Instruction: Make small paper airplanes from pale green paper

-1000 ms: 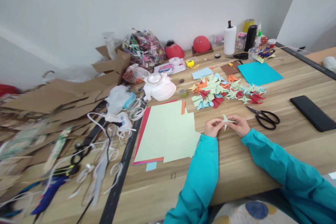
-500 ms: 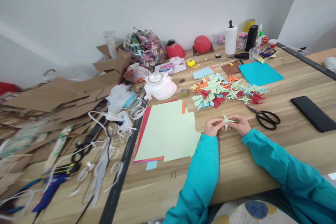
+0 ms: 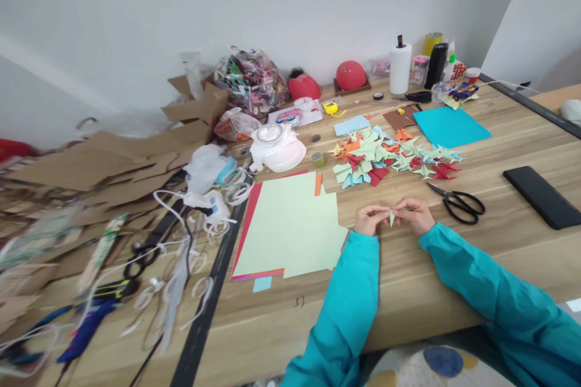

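My left hand (image 3: 368,219) and my right hand (image 3: 416,215) meet over the wooden table (image 3: 408,290), both pinched on a small light-green folded paper piece (image 3: 392,214). Only a short point of it shows between the fingers. Both arms wear teal sleeves. Just beyond my hands lies a heap of folded paper shapes (image 3: 390,159) in green, red, orange and blue. To the left of my left hand lies a stack of light-green sheets (image 3: 290,227) over red paper.
Black scissors (image 3: 459,202) and a black phone (image 3: 542,196) lie right of my hands. A teal sheet (image 3: 449,126), a paper-towel roll (image 3: 400,68), bottles and red objects stand at the back. A white container (image 3: 276,149), cardboard (image 3: 109,160), cords and tools crowd the left.
The green piece's upper point, which stood up between my hands, now lies folded down or turned flat; less of it shows. My hands have stayed in place.
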The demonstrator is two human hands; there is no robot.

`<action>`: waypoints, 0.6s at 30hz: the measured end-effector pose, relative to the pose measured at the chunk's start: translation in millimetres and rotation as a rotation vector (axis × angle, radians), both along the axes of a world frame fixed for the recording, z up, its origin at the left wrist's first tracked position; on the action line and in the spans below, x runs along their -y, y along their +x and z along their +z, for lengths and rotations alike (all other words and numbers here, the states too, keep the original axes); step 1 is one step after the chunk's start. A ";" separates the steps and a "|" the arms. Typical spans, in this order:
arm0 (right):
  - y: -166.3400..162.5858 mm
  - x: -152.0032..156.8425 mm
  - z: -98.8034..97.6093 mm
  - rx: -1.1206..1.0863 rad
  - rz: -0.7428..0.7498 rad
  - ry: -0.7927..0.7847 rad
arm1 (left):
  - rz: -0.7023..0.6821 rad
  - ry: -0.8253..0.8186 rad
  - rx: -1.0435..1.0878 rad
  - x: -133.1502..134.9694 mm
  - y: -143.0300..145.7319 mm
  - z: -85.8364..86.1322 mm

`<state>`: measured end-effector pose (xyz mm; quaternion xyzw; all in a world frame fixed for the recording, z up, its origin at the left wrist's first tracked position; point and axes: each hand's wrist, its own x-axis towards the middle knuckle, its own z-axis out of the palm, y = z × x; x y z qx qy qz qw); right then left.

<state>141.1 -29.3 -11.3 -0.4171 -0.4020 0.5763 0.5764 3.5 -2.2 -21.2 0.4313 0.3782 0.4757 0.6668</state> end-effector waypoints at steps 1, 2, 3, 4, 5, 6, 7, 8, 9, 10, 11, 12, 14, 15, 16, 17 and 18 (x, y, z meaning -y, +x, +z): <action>0.1 -0.2 0.0 -0.006 -0.005 -0.002 | -0.002 0.002 0.007 0.6 0.3 1.0; 0.5 -0.5 0.2 -0.012 -0.010 -0.004 | -0.008 0.002 0.016 1.3 0.7 2.0; 0.9 -0.8 0.4 -0.018 -0.016 -0.005 | -0.013 0.003 0.028 2.0 1.2 2.9; 1.5 -1.1 0.7 -0.023 -0.019 -0.004 | -0.015 0.003 0.037 2.5 1.7 3.6; 2.1 -1.3 0.9 -0.026 -0.018 -0.003 | -0.012 0.002 0.041 2.9 2.2 4.2; 2.6 -1.5 1.0 -0.026 -0.015 -0.002 | -0.005 -0.002 0.038 3.2 2.5 4.8; 2.9 -1.6 1.0 -0.025 -0.012 -0.003 | 0.000 -0.011 0.027 3.3 2.7 5.2; 3.0 -1.6 0.8 -0.023 -0.008 -0.007 | 0.005 -0.025 0.014 3.1 2.7 5.6; 2.9 -1.5 0.4 -0.021 -0.004 -0.010 | 0.009 -0.040 0.004 2.9 2.4 6.0; 2.6 -1.4 -0.2 -0.021 -0.001 -0.013 | 0.007 -0.057 0.002 2.6 2.1 6.3; 2.2 -1.2 -0.8 -0.022 0.004 -0.012 | 0.003 -0.071 0.009 2.2 1.6 6.8; 1.8 -1.1 -1.5 -0.024 0.009 -0.009 | 0.000 -0.079 0.020 1.8 1.1 7.2; 1.3 -0.7 -2.5 -0.028 0.017 -0.001 | -0.001 -0.082 0.042 1.4 0.1 8.2; 1.3 -0.5 -2.6 -0.030 0.021 0.001 | -0.002 -0.080 0.046 1.4 -0.3 8.8; 1.5 -0.3 -2.2 -0.030 0.023 0.002 | -0.002 -0.075 0.045 1.5 -0.8 9.4; 1.9 -0.1 -1.6 -0.024 0.025 0.006 | -0.002 -0.070 0.042 1.7 -1.1 10.0; 2.5 0.1 -0.6 -0.011 0.027 0.018 | -0.003 -0.064 0.038 2.1 -1.5 10.5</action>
